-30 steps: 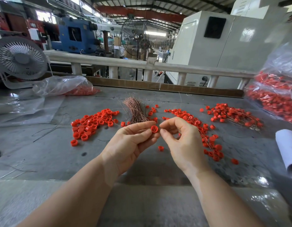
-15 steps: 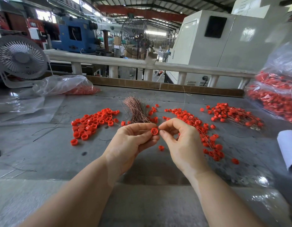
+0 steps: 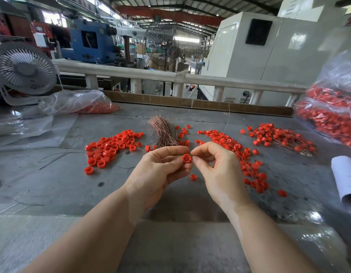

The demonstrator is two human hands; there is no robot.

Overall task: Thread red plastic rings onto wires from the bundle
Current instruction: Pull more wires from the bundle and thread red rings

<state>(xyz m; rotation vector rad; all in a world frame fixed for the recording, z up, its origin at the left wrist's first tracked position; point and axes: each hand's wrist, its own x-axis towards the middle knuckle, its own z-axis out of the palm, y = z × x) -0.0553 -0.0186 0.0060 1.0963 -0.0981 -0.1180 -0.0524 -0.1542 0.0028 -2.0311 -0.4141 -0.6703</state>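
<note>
At bench (image 3: 52, 184) centre, left hand (image 3: 158, 174) pinches one red ring (image 3: 186, 158) between thumb and fingers. Right hand (image 3: 219, 170) pinches a thin wire (image 3: 226, 123) at the ring's 3 o'clock side; the wire runs up toward 12. Can't tell if the tip is through yet. Done, by the look of it: wired rings at 2 o'clock (image 3: 279, 136) and a strip at 3 (image 3: 247, 164). Left: loose ring pile at 10 (image 3: 109, 148), wire bundle (image 3: 164, 133) at 12 looks thick. Judgement: early-to-mid, plenty left.
</note>
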